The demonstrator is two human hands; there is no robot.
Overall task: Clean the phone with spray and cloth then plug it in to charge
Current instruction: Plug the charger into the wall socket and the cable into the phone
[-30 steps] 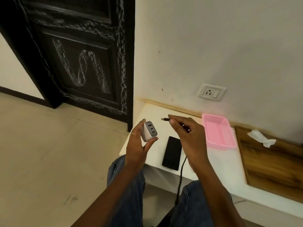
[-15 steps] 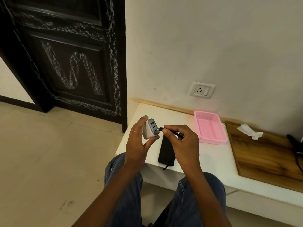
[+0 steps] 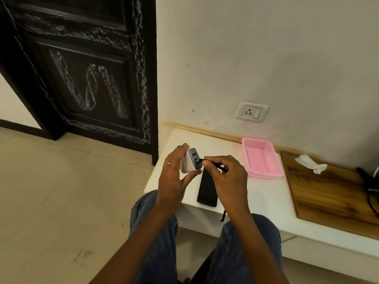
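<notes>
My left hand (image 3: 173,177) grips a white charger adapter (image 3: 190,161) with a grey port face, held above the white shelf (image 3: 264,193). My right hand (image 3: 225,177) pinches the black cable (image 3: 219,166) near its plug, and the plug's tip sits at a port on the adapter's face. The black phone (image 3: 207,191) lies flat on the shelf just under my right hand, screen dark. A crumpled white cloth (image 3: 310,163) rests on the wooden board (image 3: 332,193) to the right. No spray bottle is in sight.
A pink plastic basket (image 3: 261,158) stands on the shelf to the right of my hands. A wall socket with a switch (image 3: 251,112) is above it. Dark cables (image 3: 371,187) lie at the far right edge. A black door (image 3: 86,74) is at left.
My right hand brought the cable's plug from apart to the adapter's port face. The camera view shifted slightly, and my left hand kept hold of the adapter.
</notes>
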